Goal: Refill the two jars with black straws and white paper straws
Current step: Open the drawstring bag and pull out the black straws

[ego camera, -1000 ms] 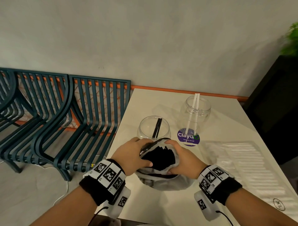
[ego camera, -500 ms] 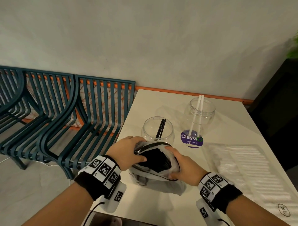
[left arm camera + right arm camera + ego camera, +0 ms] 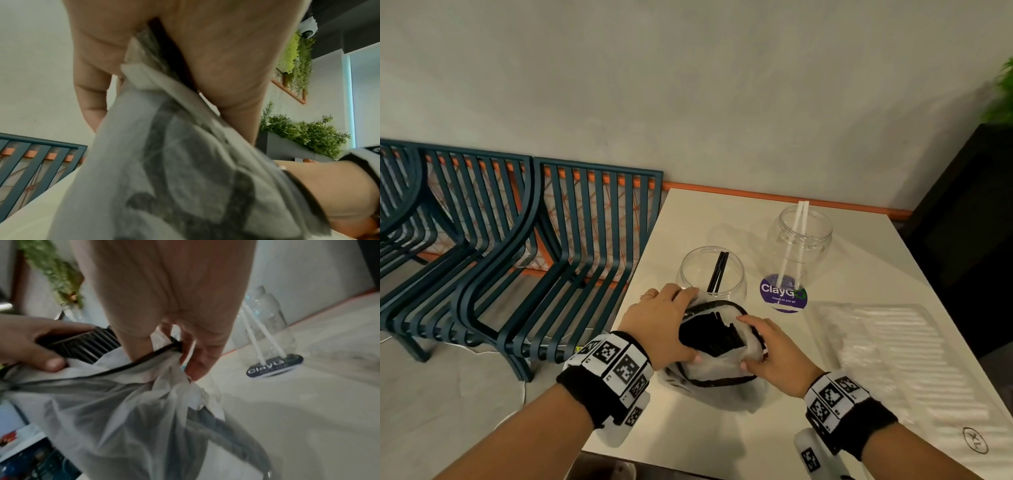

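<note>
Left hand [image 3: 659,323] now gripping straws [image 3: 710,337], 2 jars [image 3: 711,274]

A: The left hand [image 3: 661,325] covers part of the black straws [image 3: 717,337]; how many, I can't tell.

B: The worktop [image 3: 866,260] is cut off at the right edge, and the right wrist view is blurred.

At frame centre the right hand [image 3: 180,331] pinched the plastic bag [image 3: 123,410]; at left, the left hand [image 3: 26,344] gripped black straws [image 3: 86,345].

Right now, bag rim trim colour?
Black, edging the translucent white bag; clearest in the head view.
</note>
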`<state>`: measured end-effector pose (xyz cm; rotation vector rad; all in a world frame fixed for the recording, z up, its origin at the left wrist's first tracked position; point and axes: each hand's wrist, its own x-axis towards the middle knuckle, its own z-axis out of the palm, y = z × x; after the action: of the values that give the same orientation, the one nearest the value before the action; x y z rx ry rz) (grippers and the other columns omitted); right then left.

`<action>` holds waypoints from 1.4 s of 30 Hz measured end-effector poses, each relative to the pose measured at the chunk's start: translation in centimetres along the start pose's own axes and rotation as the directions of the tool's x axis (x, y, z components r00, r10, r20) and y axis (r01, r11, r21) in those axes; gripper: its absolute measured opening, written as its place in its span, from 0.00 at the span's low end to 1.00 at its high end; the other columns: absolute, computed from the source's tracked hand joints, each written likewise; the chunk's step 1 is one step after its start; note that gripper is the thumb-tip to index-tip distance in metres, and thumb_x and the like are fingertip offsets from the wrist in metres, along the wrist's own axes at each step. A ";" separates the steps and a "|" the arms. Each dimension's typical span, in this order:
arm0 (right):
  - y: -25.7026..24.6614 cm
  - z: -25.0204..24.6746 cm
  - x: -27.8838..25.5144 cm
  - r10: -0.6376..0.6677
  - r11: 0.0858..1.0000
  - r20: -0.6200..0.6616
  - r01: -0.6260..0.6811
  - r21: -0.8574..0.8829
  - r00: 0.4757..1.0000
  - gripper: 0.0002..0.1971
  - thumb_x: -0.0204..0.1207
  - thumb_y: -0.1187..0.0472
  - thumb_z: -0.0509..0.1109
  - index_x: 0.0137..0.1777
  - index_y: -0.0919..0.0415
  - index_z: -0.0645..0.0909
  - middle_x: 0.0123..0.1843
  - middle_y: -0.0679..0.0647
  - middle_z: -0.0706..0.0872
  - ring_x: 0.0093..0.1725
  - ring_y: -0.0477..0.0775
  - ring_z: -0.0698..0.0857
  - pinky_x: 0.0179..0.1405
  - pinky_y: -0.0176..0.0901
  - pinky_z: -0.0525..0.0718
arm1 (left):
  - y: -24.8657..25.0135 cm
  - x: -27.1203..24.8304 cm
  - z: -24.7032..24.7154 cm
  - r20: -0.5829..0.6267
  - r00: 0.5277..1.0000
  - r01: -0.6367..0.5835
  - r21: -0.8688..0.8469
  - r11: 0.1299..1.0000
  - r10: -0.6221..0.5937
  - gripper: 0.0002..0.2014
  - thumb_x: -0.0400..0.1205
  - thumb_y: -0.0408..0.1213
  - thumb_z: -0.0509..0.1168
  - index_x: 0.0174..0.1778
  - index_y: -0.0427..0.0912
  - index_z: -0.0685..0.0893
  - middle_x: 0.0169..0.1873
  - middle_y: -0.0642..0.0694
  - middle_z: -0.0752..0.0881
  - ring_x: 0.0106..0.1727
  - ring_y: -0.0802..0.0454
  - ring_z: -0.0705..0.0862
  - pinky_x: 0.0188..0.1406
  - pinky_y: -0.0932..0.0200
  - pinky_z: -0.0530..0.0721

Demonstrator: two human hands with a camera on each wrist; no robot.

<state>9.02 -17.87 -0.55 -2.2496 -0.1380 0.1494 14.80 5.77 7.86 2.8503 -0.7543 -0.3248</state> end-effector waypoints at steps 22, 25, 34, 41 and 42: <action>-4.5 0.2 1.2 -0.059 0.935 -0.250 0.141 0.325 0.967 0.18 0.63 0.64 0.84 0.47 0.53 0.79 0.37 0.38 0.84 0.39 0.39 0.81 0.41 0.30 0.78 | -1.6 -0.2 0.0 -0.096 0.992 0.037 -0.357 0.933 -0.076 0.23 0.66 0.67 0.69 0.51 0.58 0.81 0.43 0.57 0.80 0.45 0.57 0.80 0.46 0.56 0.81; -4.0 -0.4 1.3 0.000 0.936 -0.253 0.089 0.339 0.967 0.16 0.65 0.65 0.83 0.46 0.53 0.80 0.40 0.42 0.85 0.40 0.39 0.82 0.44 0.29 0.78 | -1.9 0.0 -0.2 -0.053 0.993 0.079 -0.334 0.939 -0.103 0.25 0.69 0.66 0.68 0.56 0.56 0.81 0.46 0.55 0.80 0.49 0.55 0.80 0.50 0.55 0.81; -6.5 -2.0 1.6 -0.322 0.935 -0.083 0.303 -0.185 0.943 0.28 0.67 0.54 0.71 0.68 0.49 0.70 0.64 0.41 0.73 0.63 0.41 0.72 0.63 0.26 0.69 | -1.4 0.5 -0.2 -0.021 0.995 0.085 -0.289 0.954 -0.095 0.25 0.71 0.59 0.70 0.63 0.57 0.79 0.49 0.50 0.79 0.53 0.48 0.81 0.55 0.52 0.80; -7.3 0.0 3.0 -0.401 0.818 -0.044 0.335 -0.468 0.915 0.24 0.70 0.40 0.65 0.63 0.52 0.75 0.57 0.46 0.79 0.54 0.50 0.80 0.47 0.42 0.83 | -1.3 0.9 -0.2 0.033 0.997 0.078 -0.306 0.949 -0.071 0.33 0.61 0.66 0.55 0.61 0.60 0.80 0.51 0.53 0.80 0.55 0.51 0.79 0.58 0.50 0.79; -7.1 0.0 3.1 -0.409 0.805 -0.047 0.336 -0.489 0.912 0.23 0.70 0.41 0.64 0.63 0.51 0.75 0.56 0.47 0.80 0.52 0.51 0.81 0.45 0.43 0.84 | -1.4 1.0 -0.2 0.057 0.995 0.094 -0.340 0.936 -0.079 0.30 0.65 0.64 0.53 0.61 0.60 0.80 0.52 0.52 0.80 0.56 0.51 0.79 0.59 0.50 0.78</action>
<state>11.68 -12.92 4.73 -2.6526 -0.5914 -0.3021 16.34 6.55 7.60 2.5559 -0.5189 -0.4791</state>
